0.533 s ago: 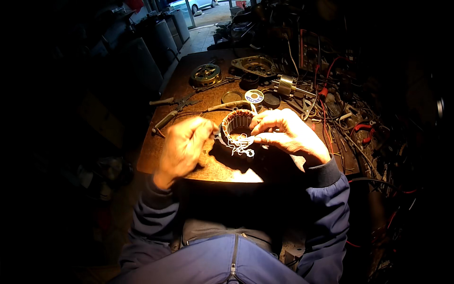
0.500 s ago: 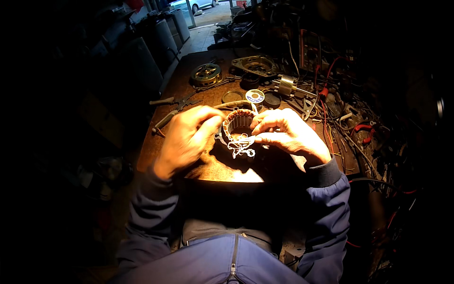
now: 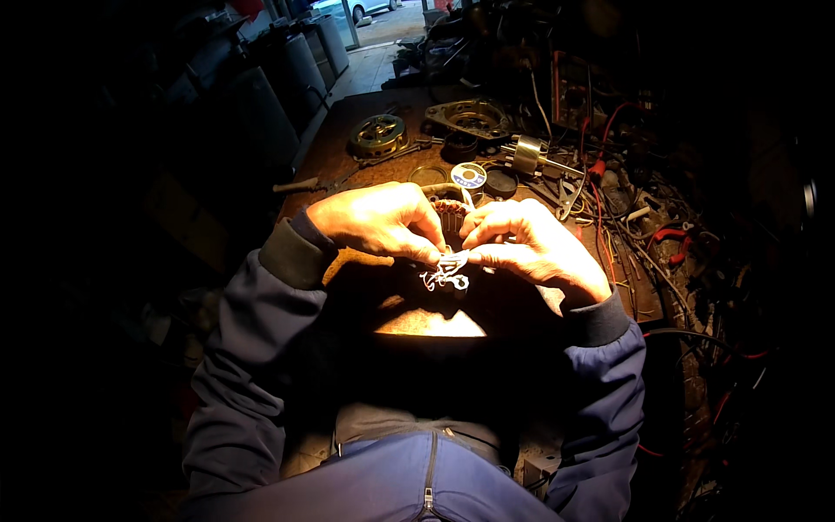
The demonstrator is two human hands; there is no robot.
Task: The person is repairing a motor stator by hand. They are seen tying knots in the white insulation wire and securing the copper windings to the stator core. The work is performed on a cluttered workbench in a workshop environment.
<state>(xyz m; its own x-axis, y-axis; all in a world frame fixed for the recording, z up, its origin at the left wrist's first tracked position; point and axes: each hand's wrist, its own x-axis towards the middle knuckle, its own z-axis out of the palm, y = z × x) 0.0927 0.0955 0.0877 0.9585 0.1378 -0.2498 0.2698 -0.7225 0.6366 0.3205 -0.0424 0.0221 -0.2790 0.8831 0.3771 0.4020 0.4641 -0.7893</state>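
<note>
- Touching the wires (image 3: 447,272), left hand (image 3: 383,222) and right hand (image 3: 524,247) are close but apart — whether they clamp, I cannot tell.
- Coil ring (image 3: 450,209) is on the table (image 3: 430,324), between the hands, partly hidden.
- Spool (image 3: 470,176) is near, behind it.

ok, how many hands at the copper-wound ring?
2: left hand at the left side of the white wires, right hand at their right. No others visible there.
</note>
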